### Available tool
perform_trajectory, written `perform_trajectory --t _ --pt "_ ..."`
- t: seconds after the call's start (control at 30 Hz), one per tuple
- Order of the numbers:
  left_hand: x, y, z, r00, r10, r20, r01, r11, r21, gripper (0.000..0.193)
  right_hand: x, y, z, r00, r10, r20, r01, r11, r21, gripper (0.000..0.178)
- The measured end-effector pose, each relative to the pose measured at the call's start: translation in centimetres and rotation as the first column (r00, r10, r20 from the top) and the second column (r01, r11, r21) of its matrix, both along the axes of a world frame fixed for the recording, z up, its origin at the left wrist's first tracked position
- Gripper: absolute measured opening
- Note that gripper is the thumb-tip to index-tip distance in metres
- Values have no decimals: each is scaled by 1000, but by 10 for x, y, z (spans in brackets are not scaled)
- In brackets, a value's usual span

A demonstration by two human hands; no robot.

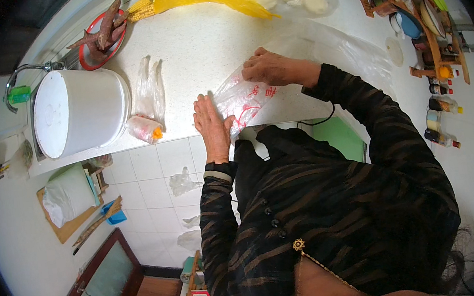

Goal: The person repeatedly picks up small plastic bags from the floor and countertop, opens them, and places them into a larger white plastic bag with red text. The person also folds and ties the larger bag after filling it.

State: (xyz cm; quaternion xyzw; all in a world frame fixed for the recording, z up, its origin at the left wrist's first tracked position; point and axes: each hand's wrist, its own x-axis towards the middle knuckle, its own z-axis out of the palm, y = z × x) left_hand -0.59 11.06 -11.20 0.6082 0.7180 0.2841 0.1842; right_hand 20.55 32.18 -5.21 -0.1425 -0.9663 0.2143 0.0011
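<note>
A clear plastic bag (246,102) with red print lies across the white counter near its front edge. My right hand (270,68) is closed on the bag's upper part, with its fingers curled down onto the plastic. Beside the bag's left edge, my left hand (212,124) rests with its fingers stretched out flat, its thumb side touching the plastic. More thin clear plastic (341,46) spreads over the counter to the right of my right hand. Left of my left hand lie a crumpled clear bag (150,90) and a small plastic-wrapped roll (144,128) with an orange end.
A large white bucket (82,111) stands at the left by a tap (30,70). Behind it, a red-rimmed basin (91,58) holds reddish-brown roots. Corn in a yellow bag (205,0) and pale round pieces in clear plastic (314,2) lie along the back. Bottles (444,105) line the right.
</note>
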Motion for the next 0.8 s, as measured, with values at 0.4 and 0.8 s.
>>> perform_trajectory --t 0.4,0.8 --pt "2 1 1 979 -70 -190 62 997 -50 82 -1 49 -19 956 -287 61 272 945 183 34" --pt "4 4 -16 917 -103 -385 46 987 -154 83 -69 -80 -59 929 -73 -362 160 963 215 63"
